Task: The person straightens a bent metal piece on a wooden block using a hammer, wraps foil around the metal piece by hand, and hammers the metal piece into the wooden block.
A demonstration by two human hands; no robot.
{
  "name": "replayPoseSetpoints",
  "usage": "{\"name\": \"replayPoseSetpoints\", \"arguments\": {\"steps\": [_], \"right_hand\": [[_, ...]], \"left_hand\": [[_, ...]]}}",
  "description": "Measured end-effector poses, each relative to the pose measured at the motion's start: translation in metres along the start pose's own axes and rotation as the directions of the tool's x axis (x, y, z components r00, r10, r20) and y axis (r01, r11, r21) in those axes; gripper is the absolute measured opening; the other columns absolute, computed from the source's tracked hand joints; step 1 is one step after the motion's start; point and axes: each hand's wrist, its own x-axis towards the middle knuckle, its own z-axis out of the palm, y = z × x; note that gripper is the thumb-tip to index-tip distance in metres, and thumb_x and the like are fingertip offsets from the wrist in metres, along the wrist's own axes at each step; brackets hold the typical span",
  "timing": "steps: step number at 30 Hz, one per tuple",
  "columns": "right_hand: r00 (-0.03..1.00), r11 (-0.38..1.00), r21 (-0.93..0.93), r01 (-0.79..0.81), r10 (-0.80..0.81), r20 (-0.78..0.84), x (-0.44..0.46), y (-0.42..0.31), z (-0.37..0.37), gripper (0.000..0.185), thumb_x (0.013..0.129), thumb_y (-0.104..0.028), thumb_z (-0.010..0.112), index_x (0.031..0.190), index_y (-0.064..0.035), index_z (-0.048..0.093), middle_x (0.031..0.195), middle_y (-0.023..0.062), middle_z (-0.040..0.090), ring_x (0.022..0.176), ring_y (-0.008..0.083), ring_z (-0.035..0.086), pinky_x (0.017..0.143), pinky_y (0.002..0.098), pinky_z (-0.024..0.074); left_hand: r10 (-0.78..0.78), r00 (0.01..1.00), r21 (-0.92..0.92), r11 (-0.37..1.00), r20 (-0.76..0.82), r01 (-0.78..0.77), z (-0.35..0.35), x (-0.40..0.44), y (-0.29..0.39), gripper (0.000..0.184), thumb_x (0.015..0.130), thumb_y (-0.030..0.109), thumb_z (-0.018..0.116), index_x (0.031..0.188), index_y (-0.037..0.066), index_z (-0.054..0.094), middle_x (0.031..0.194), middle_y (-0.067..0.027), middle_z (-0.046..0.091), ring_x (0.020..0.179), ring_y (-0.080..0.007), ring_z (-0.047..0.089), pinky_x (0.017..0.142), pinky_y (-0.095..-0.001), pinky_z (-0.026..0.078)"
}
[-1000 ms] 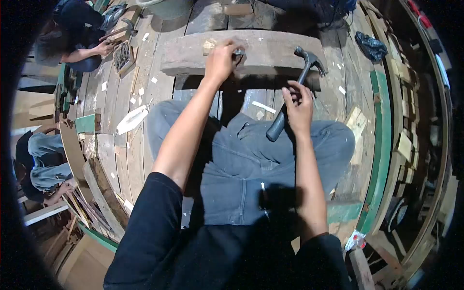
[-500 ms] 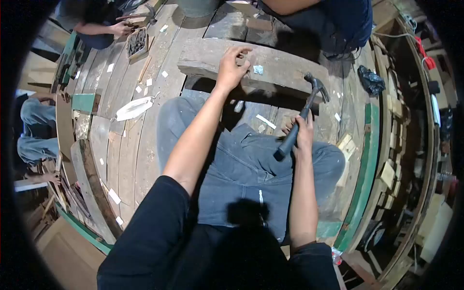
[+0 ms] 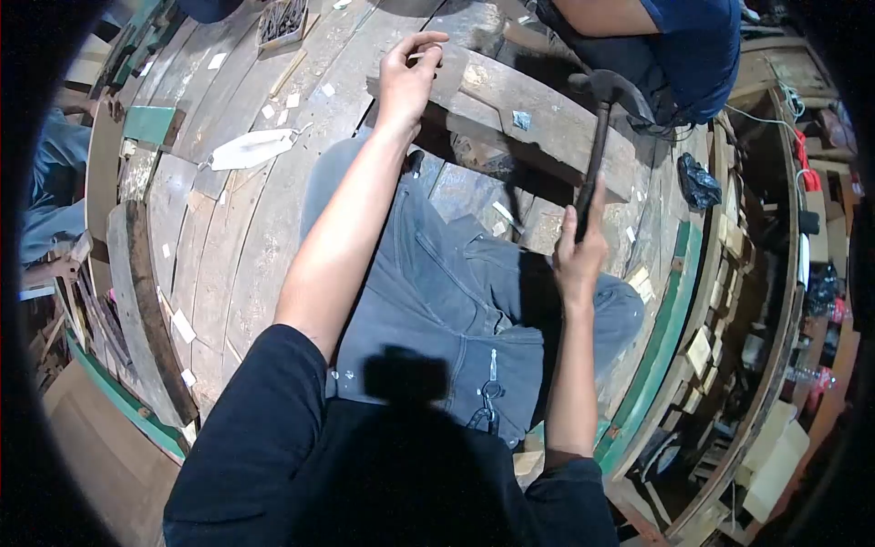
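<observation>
My left hand is over the left end of a thick wooden beam lying across in front of my knees. Its fingers are curled towards the thumb, and whatever they pinch is too small or hidden to make out. In my right hand is a claw hammer, gripped by its dark handle. The hammer stands raised over the beam's right part, its head slightly blurred. A small pale-blue scrap lies on top of the beam.
A box of nails stands at the far left on the plank floor. Nearby lies a white face mask. Another person sits beyond the beam. A black plastic bag and a green rail are at right.
The hammer has risen from a low, slanted hold to nearly upright. My left hand has shifted towards the beam's left end, and the view has moved slightly.
</observation>
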Motion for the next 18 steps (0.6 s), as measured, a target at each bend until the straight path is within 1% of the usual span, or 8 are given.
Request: {"name": "replayPoseSetpoints", "arguments": {"steps": [1,2,4,5,8,11,15,18], "right_hand": [[0.955,0.952,-0.129,0.277,-0.287,-0.073,0.004,0.014,0.009,0.063,0.097,-0.006,0.050,0.154,-0.0166,0.025,0.130,0.0279,0.055,0.106,0.0446,0.061,0.088,0.0438,0.0491],[0.926,0.909,-0.221,0.353,-0.374,-0.059,0.004,0.016,0.018,0.062,0.098,-0.007,0.049,0.154,-0.0182,0.024,0.131,0.0262,0.056,0.112,0.0424,0.061,0.086,0.0374,0.0506],[0.970,0.950,-0.228,0.213,-0.178,0.165,0.000,0.021,0.031,0.067,0.098,-0.007,0.049,0.155,-0.0228,0.020,0.120,0.0292,0.060,0.104,0.0436,0.063,0.084,0.0396,0.0507],[0.956,0.963,-0.265,-0.039,0.112,0.270,0.002,0.023,0.032,0.070,0.097,-0.007,0.050,0.155,-0.0277,0.016,0.105,0.0309,0.063,0.094,0.0422,0.065,0.080,0.0423,0.0503],[0.976,0.979,-0.185,0.089,-0.049,0.213,0.004,0.028,0.031,0.070,0.097,-0.008,0.051,0.155,-0.0295,0.019,0.091,0.0301,0.062,0.082,0.0419,0.065,0.076,0.0444,0.0501],[0.979,0.981,-0.151,0.124,-0.096,0.180,0.008,0.020,0.020,0.065,0.097,-0.008,0.051,0.154,-0.0230,0.025,0.111,0.0316,0.061,0.098,0.0444,0.064,0.082,0.0441,0.0502],[0.969,0.952,-0.191,0.240,-0.248,-0.019,0.008,-0.002,0.010,0.064,0.097,-0.007,0.050,0.154,-0.0226,0.024,0.075,0.0297,0.060,0.064,0.0447,0.062,0.060,0.0424,0.0490],[0.964,0.952,-0.171,0.255,-0.263,-0.023,0.006,0.011,0.020,0.068,0.096,-0.004,0.048,0.155,-0.0233,0.019,0.098,0.0317,0.061,0.080,0.0479,0.062,0.071,0.0477,0.0492]], "left_hand": [[-0.028,1.000,-0.003,1.000,0.001,0.028,0.002,-0.002,0.001,0.020,0.091,0.012,0.061,0.107,0.006,0.070,0.096,-0.0004,0.065,0.084,-0.0098,0.058,0.074,-0.0250,0.047],[-0.054,0.999,-0.007,0.999,0.001,0.054,0.004,-0.003,0.004,0.019,0.091,0.012,0.061,0.107,0.007,0.070,0.096,-0.0001,0.065,0.085,-0.0096,0.057,0.074,-0.0249,0.046],[-0.020,1.000,-0.036,0.999,0.004,0.020,0.004,-0.001,-0.002,0.018,0.091,0.011,0.061,0.106,0.008,0.071,0.094,0.0010,0.065,0.084,-0.0090,0.057,0.074,-0.0247,0.046],[-0.017,1.000,-0.030,0.999,0.002,0.017,0.002,-0.001,-0.005,0.018,0.091,0.011,0.061,0.106,0.008,0.071,0.094,0.0012,0.065,0.084,-0.0088,0.057,0.074,-0.0246,0.046],[-0.087,0.996,-0.021,0.996,-0.025,0.087,-0.001,-0.004,-0.004,0.018,0.091,0.011,0.061,0.105,0.009,0.071,0.093,0.0016,0.065,0.084,-0.0083,0.057,0.073,-0.0247,0.046],[-0.128,0.991,-0.038,0.991,-0.038,0.127,0.004,-0.003,-0.006,0.018,0.091,0.011,0.060,0.104,0.008,0.071,0.093,0.0009,0.065,0.084,-0.0088,0.057,0.073,-0.0251,0.047],[-0.073,0.997,0.000,0.997,-0.011,0.073,0.004,-0.003,-0.010,0.018,0.091,0.010,0.060,0.104,0.008,0.071,0.097,-0.0006,0.066,0.085,-0.0103,0.058,0.074,-0.0262,0.047],[-0.091,0.996,-0.032,0.995,-0.003,0.091,0.005,-0.002,-0.011,0.018,0.091,0.010,0.060,0.104,0.009,0.072,0.097,-0.0006,0.066,0.085,-0.0105,0.057,0.075,-0.0263,0.047]]}}
